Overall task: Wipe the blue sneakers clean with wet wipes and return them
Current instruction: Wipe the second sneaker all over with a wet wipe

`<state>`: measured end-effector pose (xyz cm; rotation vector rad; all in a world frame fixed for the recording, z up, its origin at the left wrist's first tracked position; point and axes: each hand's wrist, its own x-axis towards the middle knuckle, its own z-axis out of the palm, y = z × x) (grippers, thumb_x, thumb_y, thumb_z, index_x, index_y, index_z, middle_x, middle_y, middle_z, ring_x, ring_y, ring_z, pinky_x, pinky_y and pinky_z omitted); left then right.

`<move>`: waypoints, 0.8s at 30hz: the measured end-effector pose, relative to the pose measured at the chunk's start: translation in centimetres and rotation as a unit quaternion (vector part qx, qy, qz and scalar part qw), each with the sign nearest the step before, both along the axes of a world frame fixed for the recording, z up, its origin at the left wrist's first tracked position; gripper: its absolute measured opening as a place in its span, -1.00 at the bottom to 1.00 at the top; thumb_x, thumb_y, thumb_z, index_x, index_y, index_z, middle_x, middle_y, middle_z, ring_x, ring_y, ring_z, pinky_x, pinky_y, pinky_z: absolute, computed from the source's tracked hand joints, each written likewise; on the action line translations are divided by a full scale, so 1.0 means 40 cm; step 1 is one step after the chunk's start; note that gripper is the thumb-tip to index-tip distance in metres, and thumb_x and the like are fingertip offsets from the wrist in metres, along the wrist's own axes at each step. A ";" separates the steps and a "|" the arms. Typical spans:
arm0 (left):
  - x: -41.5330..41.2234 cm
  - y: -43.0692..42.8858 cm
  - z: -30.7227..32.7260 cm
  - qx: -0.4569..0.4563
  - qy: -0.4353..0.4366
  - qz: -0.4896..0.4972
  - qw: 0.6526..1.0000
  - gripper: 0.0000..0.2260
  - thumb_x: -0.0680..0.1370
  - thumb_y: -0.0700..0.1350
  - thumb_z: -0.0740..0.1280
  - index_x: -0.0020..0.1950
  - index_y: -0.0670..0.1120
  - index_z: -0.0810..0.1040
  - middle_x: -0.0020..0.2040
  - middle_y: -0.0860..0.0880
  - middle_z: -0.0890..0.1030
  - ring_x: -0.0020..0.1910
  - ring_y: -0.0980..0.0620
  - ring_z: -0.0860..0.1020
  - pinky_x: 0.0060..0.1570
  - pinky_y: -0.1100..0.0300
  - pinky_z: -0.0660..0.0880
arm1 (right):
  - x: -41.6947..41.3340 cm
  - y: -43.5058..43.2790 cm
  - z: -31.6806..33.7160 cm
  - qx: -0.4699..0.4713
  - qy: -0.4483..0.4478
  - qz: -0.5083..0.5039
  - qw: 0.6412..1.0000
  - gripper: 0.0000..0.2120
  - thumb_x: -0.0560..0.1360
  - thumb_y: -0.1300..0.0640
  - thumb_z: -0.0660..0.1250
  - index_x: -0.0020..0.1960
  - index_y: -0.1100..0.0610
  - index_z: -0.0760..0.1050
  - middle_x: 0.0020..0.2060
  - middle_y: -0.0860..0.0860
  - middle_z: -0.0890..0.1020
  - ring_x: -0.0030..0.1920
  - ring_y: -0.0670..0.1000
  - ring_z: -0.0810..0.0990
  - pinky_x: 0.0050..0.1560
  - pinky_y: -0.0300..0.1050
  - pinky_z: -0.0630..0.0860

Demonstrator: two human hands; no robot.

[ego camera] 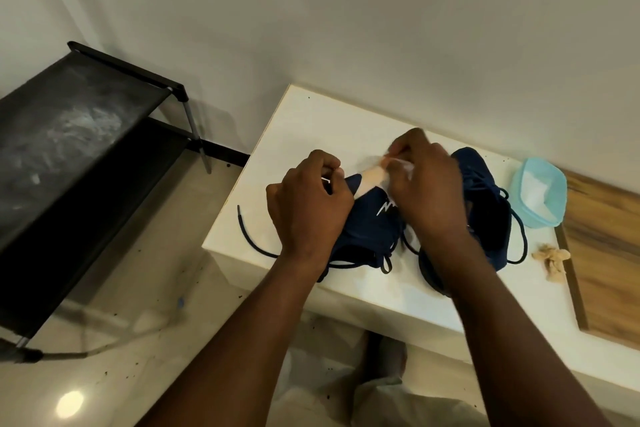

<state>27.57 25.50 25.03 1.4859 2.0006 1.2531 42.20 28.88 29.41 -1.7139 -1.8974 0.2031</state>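
Note:
Two blue sneakers lie on the white table (304, 121). The left sneaker (372, 222) shows a white logo, and its loose dark lace (247, 237) trails toward the table's left edge. The right sneaker (485, 191) is partly hidden under my right forearm. Both hands hover above the left sneaker and hold one wet wipe (372, 177) stretched between them. My left hand (308, 204) pinches its left end with curled fingers. My right hand (426, 180) pinches its right end. The wipe looks soiled beige in the middle.
A light blue tub of wet wipes (538, 191) stands at the right of the sneakers. A crumpled used wipe (552, 258) lies by a wooden board (609, 260). A black shoe rack (69, 156) stands on the floor at the left. A wall runs behind the table.

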 end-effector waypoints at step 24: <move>-0.001 0.003 -0.002 -0.002 0.000 0.000 1.000 -0.95 0.59 -0.02 0.37 0.03 0.08 0.58 -0.10 0.15 0.65 -0.12 0.12 0.59 0.07 0.16 0.25 | 0.025 -0.036 0.000 -0.053 -0.011 0.029 0.998 -0.87 0.54 -0.03 0.35 -0.04 -0.06 0.67 -0.09 -0.04 0.60 0.00 -0.01 0.53 0.00 -0.05 0.49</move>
